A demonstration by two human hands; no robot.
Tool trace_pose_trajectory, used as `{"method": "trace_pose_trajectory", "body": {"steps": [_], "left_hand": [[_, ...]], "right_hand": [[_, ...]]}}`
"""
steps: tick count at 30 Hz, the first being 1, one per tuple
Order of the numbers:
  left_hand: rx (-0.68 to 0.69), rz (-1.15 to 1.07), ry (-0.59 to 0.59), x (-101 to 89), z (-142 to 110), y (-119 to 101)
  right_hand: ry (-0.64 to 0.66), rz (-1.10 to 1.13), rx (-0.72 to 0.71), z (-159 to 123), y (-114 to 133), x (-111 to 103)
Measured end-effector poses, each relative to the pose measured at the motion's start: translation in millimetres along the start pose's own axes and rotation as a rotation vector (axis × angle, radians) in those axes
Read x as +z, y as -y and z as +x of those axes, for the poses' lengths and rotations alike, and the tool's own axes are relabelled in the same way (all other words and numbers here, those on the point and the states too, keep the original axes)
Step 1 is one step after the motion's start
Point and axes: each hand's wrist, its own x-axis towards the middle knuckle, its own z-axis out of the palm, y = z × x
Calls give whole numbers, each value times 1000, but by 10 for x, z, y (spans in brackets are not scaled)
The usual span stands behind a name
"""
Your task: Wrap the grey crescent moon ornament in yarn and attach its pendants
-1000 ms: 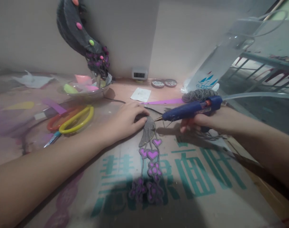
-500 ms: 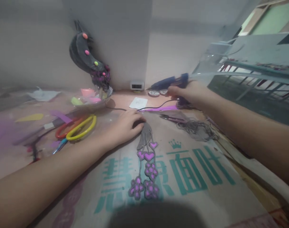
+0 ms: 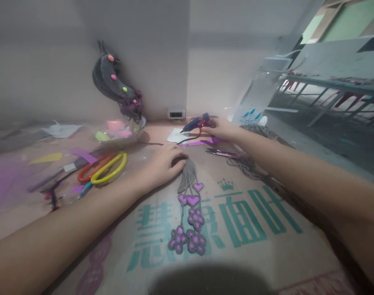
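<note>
My left hand (image 3: 167, 164) lies on the cardboard with thumb and fingers curled on the upper end of a grey felt ornament (image 3: 188, 177). From the ornament, grey cords run down to purple hearts (image 3: 193, 200) and grey-and-purple flowers (image 3: 195, 241). My right hand (image 3: 219, 128) is closed round a dark blue glue gun (image 3: 194, 123), with a small red light showing on it. The gun's nozzle points left, over a white paper square (image 3: 175, 135); whether it touches cannot be told. Its dark cord runs toward my left hand.
Yellow-and-red-handled scissors (image 3: 110, 169) lie left of my forearm. Behind are a bowl (image 3: 122, 138) of coloured scraps and a grey crescent decoration (image 3: 109, 78) against the wall. A small white display box (image 3: 176, 113), tweezers (image 3: 222, 153) and grey cord (image 3: 244, 167) lie farther back.
My right hand has brought the glue gun left and down, from near the back right to the white paper square. The left hand stays on the felt ornament. The view has shifted slightly.
</note>
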Motion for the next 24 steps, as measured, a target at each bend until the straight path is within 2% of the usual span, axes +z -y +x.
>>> {"method": "trace_pose_trajectory", "body": {"steps": [2, 5, 7, 11, 16, 19, 24], "left_hand": [[35, -11, -16, -9, 9, -14], [96, -13, -6, -12, 24, -33], [138, -19, 18, -10, 33, -42], [182, 1, 76, -32, 75, -49], [180, 75, 234, -182, 199, -79], [179, 69, 338, -277, 279, -107], [244, 86, 355, -300, 323, -113]], "right_hand": [[-54, -38, -47, -252, 0, -82], [-185, -154, -349, -731, 43, -134], [-146, -200, -498, -1047, 111, -106], [84, -167, -705, -1472, 260, 40], [106, -156, -805, -1588, 270, 199], [105, -151, -815, -1606, 225, 232], [118, -130, -790, -1644, 205, 234]]}}
